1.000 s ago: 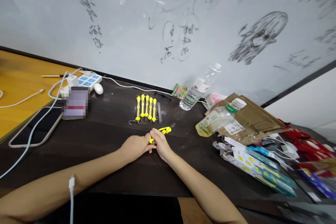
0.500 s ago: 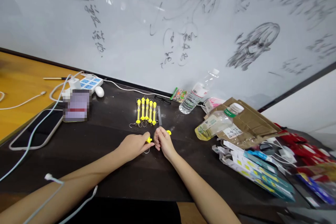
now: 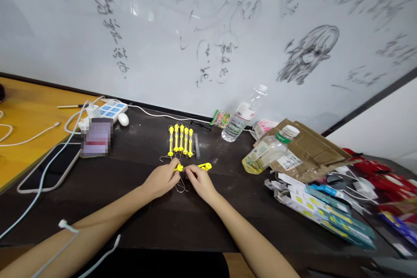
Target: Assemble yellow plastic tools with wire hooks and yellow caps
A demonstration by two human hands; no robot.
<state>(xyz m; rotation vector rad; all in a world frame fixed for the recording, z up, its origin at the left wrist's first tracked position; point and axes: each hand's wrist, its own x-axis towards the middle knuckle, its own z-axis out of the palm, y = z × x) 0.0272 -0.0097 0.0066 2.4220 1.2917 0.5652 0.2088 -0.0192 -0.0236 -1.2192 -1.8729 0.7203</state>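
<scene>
My view is bright and evenly lit. On the whiteboard [image 3: 146, 52] I get small white glare spots at the upper left and top centre, reflections of lights I can't see directly. The dark tabletop [image 3: 107, 208] shows a faint sheen. Wide-angle stretching bows the edges, the lower right looks soft, and a pixelated patch covers the phone screen [image 3: 97, 137] at left.
</scene>
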